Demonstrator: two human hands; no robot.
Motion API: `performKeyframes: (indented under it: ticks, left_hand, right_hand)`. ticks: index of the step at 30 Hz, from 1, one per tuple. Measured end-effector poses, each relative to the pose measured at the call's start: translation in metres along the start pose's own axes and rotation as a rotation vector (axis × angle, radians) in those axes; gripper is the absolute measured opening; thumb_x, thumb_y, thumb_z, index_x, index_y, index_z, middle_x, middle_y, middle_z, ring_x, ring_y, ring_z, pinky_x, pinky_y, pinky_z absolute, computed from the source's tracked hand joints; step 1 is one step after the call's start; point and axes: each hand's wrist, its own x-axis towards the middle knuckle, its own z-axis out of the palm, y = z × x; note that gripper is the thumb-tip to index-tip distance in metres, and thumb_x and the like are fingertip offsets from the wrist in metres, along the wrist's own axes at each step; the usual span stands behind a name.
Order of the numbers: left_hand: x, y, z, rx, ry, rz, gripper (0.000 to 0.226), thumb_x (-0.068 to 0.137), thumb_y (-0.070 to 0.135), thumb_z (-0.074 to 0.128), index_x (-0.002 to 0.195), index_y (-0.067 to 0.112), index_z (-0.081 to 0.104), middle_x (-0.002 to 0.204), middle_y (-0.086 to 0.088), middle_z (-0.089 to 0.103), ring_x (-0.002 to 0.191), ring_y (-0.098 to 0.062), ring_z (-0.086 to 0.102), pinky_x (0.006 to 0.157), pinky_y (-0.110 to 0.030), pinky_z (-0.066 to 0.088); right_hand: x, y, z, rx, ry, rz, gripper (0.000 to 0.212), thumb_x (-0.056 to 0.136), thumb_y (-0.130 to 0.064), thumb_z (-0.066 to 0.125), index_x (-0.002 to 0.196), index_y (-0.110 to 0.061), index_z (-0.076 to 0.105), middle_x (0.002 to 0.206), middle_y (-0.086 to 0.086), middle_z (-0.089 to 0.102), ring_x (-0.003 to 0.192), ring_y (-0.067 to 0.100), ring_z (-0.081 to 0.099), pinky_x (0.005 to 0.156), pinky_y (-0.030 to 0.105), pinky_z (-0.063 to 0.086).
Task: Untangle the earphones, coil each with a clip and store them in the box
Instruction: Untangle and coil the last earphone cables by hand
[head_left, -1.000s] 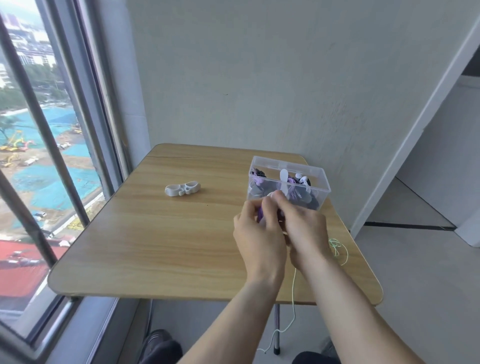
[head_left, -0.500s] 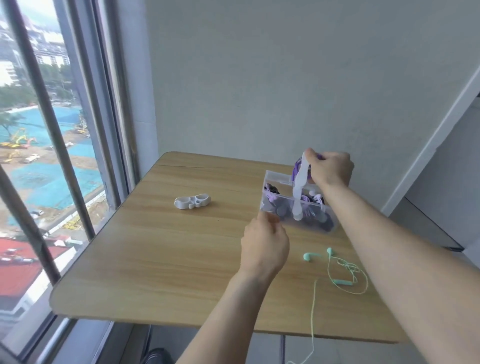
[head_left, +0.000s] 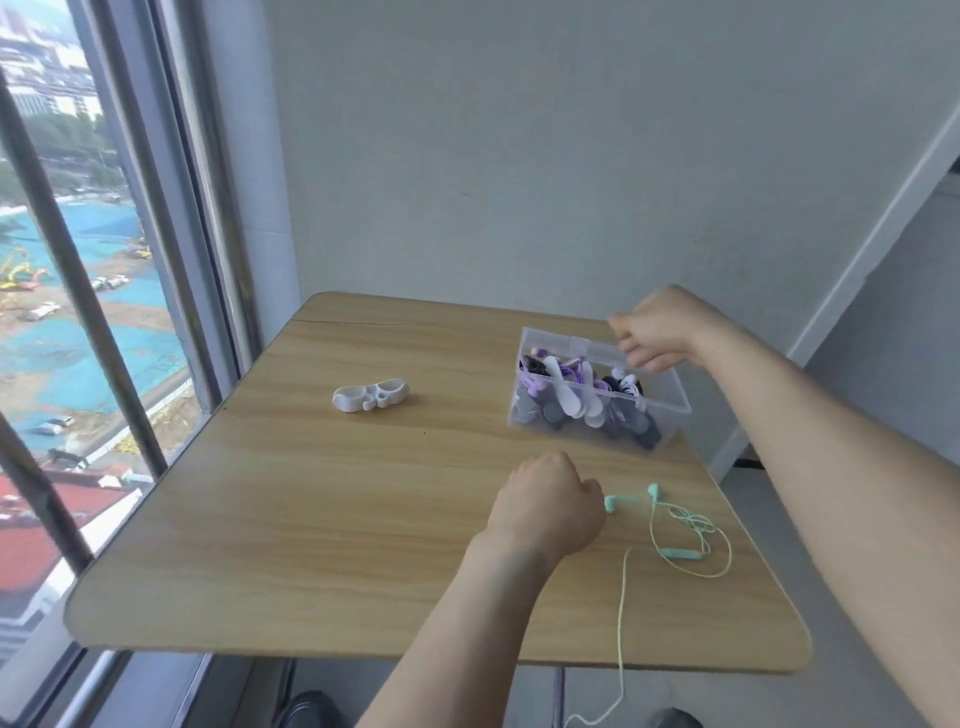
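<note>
Clear plastic box (head_left: 670, 415) of coiled earphones, right hand (head_left: 660, 330) fingers loose above it – left hand (head_left: 550, 504) curled, empty, by mint cable (head_left: 675, 525)

Soft window daylight, wide-angle edge distortion

We see a light wood-grain counter (head_left: 311, 519) with rounded corners, set against the wall beside a window. On it lie a white clip (head_left: 371, 396) towards the left, a clear plastic box (head_left: 597, 397) full of coiled purple, white and black earphones near the far right edge, and mint-green earphones (head_left: 675, 530) in a loose tangle near the right front. Their cable trails off the front edge and hangs below.
</note>
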Motion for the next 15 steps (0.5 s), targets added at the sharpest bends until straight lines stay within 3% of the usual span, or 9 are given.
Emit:
performKeyframes:
  ticks: [2, 5, 7, 8, 11, 14, 15]
  left_hand:
    - [-0.004, 0.004, 0.004, 0.030, -0.020, 0.020, 0.031, 0.097, 0.030, 0.047, 0.110, 0.004, 0.060, 0.117, -0.014, 0.064, 0.109, -0.035, 0.057, 0.088, -0.037, 0.050]
    - [-0.011, 0.012, 0.017, 0.072, -0.041, 0.053, 0.040, 0.096, 0.038, 0.053, 0.122, 0.007, 0.055, 0.123, -0.010, 0.061, 0.114, -0.032, 0.056, 0.090, -0.036, 0.049]
    - [-0.016, 0.019, 0.027, 0.118, -0.035, 0.073, 0.046, 0.091, 0.042, 0.061, 0.124, 0.010, 0.053, 0.119, -0.008, 0.062, 0.111, -0.031, 0.058, 0.083, -0.035, 0.049]
    - [-0.019, 0.021, 0.032, 0.152, -0.036, 0.079, 0.048, 0.088, 0.041, 0.065, 0.124, 0.011, 0.052, 0.117, -0.007, 0.062, 0.109, -0.031, 0.059, 0.080, -0.034, 0.047]
    - [-0.021, 0.021, 0.040, 0.259, -0.037, 0.092, 0.037, 0.086, 0.018, 0.064, 0.122, 0.013, 0.056, 0.116, -0.009, 0.062, 0.105, -0.033, 0.061, 0.076, -0.034, 0.047]
    - [-0.019, 0.012, 0.034, 0.209, -0.041, 0.091, 0.023, 0.084, 0.010, 0.058, 0.103, 0.018, 0.070, 0.105, -0.007, 0.069, 0.099, -0.032, 0.065, 0.078, -0.036, 0.054]
    - [-0.017, 0.008, 0.030, 0.173, -0.034, 0.085, 0.019, 0.084, 0.011, 0.058, 0.094, 0.018, 0.072, 0.099, -0.007, 0.071, 0.095, -0.031, 0.067, 0.077, -0.036, 0.056]
  right_hand:
    - [-0.020, 0.013, -0.022, -0.015, 0.075, -0.035, 0.019, 0.091, -0.020, 0.060, 0.077, -0.008, 0.063, 0.078, 0.007, 0.065, 0.055, 0.019, 0.061, 0.055, 0.028, 0.052]
    - [-0.062, 0.046, -0.035, -0.100, 0.153, -0.006, 0.014, 0.088, -0.014, 0.064, 0.083, -0.004, 0.073, 0.080, 0.010, 0.075, 0.073, 0.025, 0.070, 0.073, 0.038, 0.060]
    - [-0.087, 0.073, -0.029, -0.203, 0.036, 0.085, 0.007, 0.085, -0.012, 0.070, 0.089, -0.007, 0.074, 0.081, 0.009, 0.075, 0.076, 0.025, 0.069, 0.070, 0.035, 0.059]
    - [-0.100, 0.084, -0.023, -0.259, -0.058, 0.143, 0.014, 0.084, -0.014, 0.075, 0.096, -0.008, 0.071, 0.087, 0.007, 0.074, 0.078, 0.024, 0.067, 0.068, 0.032, 0.057]
    - [-0.122, 0.109, 0.008, -0.293, -0.227, 0.252, 0.047, 0.078, -0.029, 0.085, 0.114, -0.021, 0.056, 0.111, 0.002, 0.058, 0.094, 0.024, 0.066, 0.075, 0.035, 0.060]
    - [-0.128, 0.128, 0.036, -0.222, -0.097, 0.153, 0.058, 0.071, -0.034, 0.090, 0.121, -0.020, 0.063, 0.117, 0.000, 0.062, 0.110, 0.024, 0.064, 0.093, 0.035, 0.053]
    - [-0.127, 0.131, 0.044, -0.179, -0.054, 0.106, 0.051, 0.071, -0.034, 0.090, 0.115, -0.021, 0.067, 0.116, -0.002, 0.063, 0.108, 0.022, 0.064, 0.094, 0.033, 0.051]
